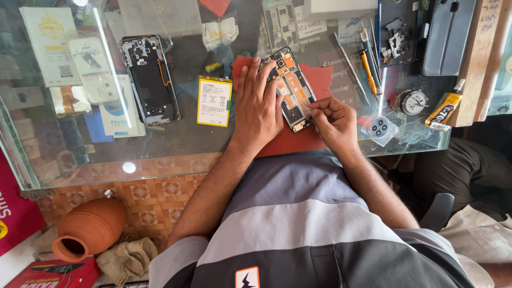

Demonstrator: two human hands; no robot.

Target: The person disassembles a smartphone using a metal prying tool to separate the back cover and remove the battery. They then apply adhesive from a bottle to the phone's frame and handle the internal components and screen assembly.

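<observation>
- Under the right hand (pixel 335 124), the pinched fingertips (pixel 314 108) hide whatever small thing they grip; too tiny to tell
- left hand (pixel 260 104) lies flat, fingers spread, covering the phone's left edge
- opened phone (pixel 292 90) sits on a red mat (pixel 320 80) on the glass table (pixel 176 144), orange strips and dark boards showing
- yellow battery (pixel 214 101) just left, second phone frame (pixel 150 79) beyond

Battery (pixel 214 101) left of opened phone (pixel 292 90)
</observation>
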